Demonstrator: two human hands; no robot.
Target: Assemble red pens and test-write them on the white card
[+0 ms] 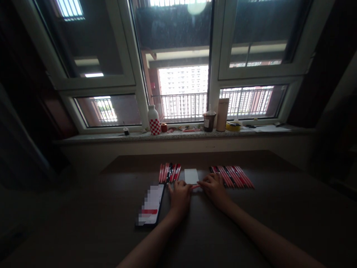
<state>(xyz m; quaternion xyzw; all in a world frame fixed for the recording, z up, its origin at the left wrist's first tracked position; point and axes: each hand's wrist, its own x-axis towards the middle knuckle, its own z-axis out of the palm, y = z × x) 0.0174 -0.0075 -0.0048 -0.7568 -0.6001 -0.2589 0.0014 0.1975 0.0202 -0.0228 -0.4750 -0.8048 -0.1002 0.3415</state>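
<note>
Both hands rest on the dark counter, fingertips meeting at the near edge of a white card (191,175) lying at 12 o'clock from them. The left hand (180,195) and right hand (214,188) are loosely curled; whether either pinches anything, I cannot tell. One row of red pens (169,172) lies at the card's 9 o'clock, another row (232,176) at its 3 o'clock. A phone (150,204) lies at 8 o'clock of the left hand.
</note>
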